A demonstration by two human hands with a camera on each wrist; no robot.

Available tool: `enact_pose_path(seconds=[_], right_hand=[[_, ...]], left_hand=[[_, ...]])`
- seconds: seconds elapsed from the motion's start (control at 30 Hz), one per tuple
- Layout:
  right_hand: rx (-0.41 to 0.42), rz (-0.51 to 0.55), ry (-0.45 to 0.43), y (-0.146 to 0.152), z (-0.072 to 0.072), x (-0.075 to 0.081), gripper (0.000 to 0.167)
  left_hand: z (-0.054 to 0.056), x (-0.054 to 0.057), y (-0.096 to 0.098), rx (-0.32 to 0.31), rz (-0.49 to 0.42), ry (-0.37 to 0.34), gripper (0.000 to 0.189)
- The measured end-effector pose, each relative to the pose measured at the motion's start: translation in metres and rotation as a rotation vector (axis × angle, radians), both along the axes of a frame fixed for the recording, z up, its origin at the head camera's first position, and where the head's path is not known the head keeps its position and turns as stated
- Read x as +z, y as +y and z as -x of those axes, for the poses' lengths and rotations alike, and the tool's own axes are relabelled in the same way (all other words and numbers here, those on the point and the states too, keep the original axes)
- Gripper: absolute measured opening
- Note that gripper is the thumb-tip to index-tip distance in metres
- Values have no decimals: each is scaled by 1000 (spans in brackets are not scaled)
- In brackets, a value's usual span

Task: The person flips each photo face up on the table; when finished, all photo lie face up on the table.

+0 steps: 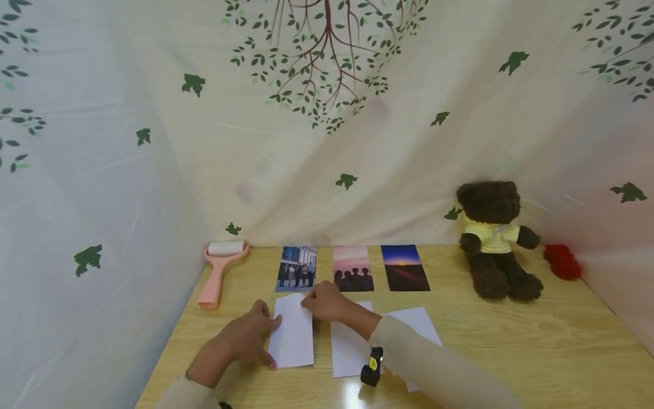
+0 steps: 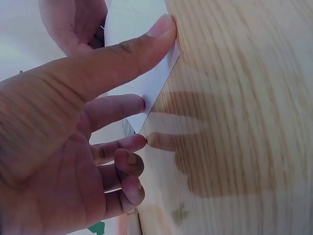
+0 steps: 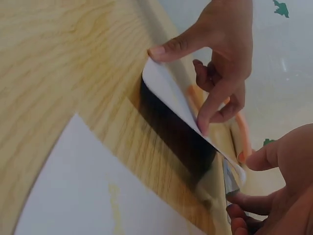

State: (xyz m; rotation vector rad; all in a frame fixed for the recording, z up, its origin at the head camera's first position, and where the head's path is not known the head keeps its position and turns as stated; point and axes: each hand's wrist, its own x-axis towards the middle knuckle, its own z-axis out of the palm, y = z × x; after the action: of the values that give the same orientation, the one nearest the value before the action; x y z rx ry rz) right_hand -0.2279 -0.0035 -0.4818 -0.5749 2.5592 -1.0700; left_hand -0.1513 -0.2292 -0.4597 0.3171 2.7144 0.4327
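Observation:
A white-backed photo print (image 1: 291, 335), blank side up, lies between my hands in the head view. My left hand (image 1: 240, 336) touches its left edge, with thumb and forefinger spread along it and the other fingers loosely bent. At the upper right corner my right hand (image 1: 326, 301) pinches the print between thumb and fingers. The right wrist view shows the print (image 3: 168, 90) bowed, its right edge raised off the table and its dark underside visible. Two more white-backed prints, a middle one (image 1: 349, 355) and a right one (image 1: 421, 322), lie partly behind my right arm.
Along the back lie a group photo (image 1: 296, 268), a pink silhouette photo (image 1: 353, 268) and a sunset photo (image 1: 406, 268), face up. A pink lint roller (image 1: 217, 275) is at the left. A brown teddy bear (image 1: 493, 244) and a red fuzzy object (image 1: 562, 261) are at the right.

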Motion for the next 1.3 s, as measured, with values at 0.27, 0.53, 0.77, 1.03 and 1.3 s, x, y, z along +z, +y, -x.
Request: enact_pose_path(seconds=[0.27,0.53,0.77,1.03,1.3], right_hand=[[-117,314,-251,-4,-12,16,26],[-156,573,-440,-8,-20,22,37],[-168,689,-454,-4,-24,25,39],[-177,765,-478,0,-24,28,44],[-155,824,-471,1,-25,29,49]], left_hand=[[-2,3,1,-10,-135,3,88],[0,0,18,109,-252,43,63],[0,6,35,203,-273,93,63],[-1,18,44,235,-356,92,49],[6,28,37,276,-526,82,29]])
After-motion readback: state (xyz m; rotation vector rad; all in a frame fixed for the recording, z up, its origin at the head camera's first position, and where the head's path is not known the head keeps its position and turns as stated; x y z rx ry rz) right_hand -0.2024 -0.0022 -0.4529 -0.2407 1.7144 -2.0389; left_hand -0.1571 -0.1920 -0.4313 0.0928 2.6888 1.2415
